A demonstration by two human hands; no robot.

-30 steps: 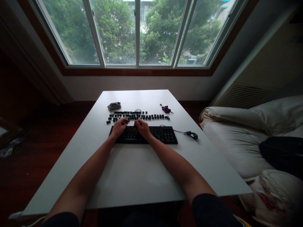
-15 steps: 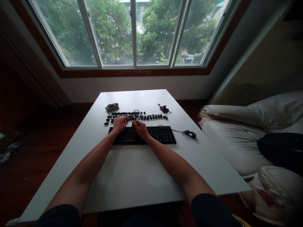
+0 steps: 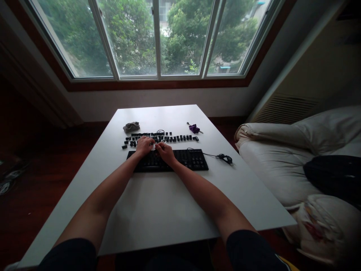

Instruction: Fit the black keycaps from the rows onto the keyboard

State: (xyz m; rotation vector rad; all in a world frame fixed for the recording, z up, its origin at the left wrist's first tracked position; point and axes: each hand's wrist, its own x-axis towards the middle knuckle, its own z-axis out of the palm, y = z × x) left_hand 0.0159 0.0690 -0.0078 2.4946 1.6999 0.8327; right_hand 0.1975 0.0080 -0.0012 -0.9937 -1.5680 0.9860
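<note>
A black keyboard lies across the white table, and both my hands are over its far edge. My left hand has its fingers bent and drawn together beside the loose black keycaps, which lie in rows beyond the keyboard. Close to its fingertips, my right hand is closed in a pinch. Whatever sits between the fingers of either hand is too small to make out. Part of the keyboard and some keycaps are hidden behind my hands.
A crumpled grey cloth lies at the far left of the table. A purple cloth-like item with a thin stick is at the far right. The bundled cable rests right of the keyboard. A pale sofa stands to the right.
My hands have come closer together, fingertips nearly meeting above the keyboard's far edge. The whole view has shifted slightly.
</note>
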